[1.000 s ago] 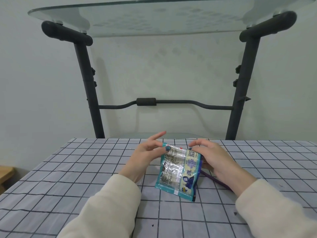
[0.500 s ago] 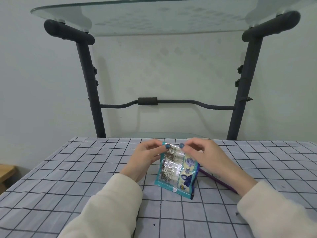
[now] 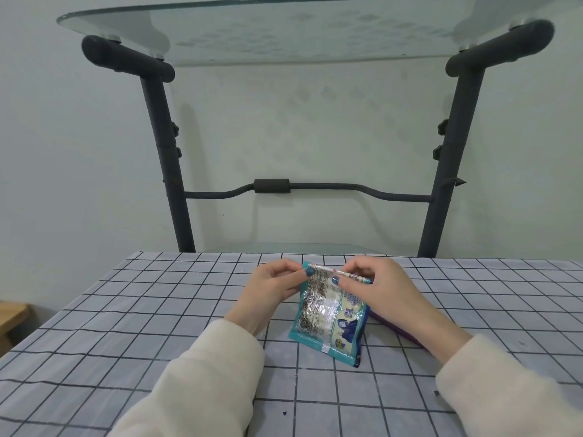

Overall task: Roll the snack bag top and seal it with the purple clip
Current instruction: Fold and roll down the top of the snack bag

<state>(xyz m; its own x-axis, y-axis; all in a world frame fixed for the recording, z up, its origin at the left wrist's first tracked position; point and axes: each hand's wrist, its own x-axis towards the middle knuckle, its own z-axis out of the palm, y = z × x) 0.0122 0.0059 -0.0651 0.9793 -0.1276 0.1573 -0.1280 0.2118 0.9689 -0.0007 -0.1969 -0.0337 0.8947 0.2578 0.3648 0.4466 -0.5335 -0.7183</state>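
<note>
We are at a table [image 3: 132, 335] with a gray cloth that has dark lines making squares. Behind it, at 12 o'clock, is a pale wall and a dark metal stand [image 3: 176, 197] with a glass shelf [image 3: 284, 29] on top.

The snack bag [image 3: 328, 313] is in the middle of the table, just a bit toward 1 o'clock from us. Its bottom rests on the cloth and its top is lifted up. Our left hand [image 3: 271, 288] pinches the top left corner of the bag with thumb and fingers. Our right hand [image 3: 381, 288] pinches the top right part the same way. Between them the top edge looks folded over into a thin strip, so we think the rolling has started.

The bag is shiny and crinkly. We think it is very light, soft and a little slippery, and the roll may spring open if we let go. The best place to hold it is right on the rolled strip, near both ends. The snacks inside might crush, so we should not squeeze the middle.

The purple clip [image 3: 394, 329] lies on the cloth at 3 o'clock from the bag, partly hidden under our right wrist. Nobody is holding it.
</note>
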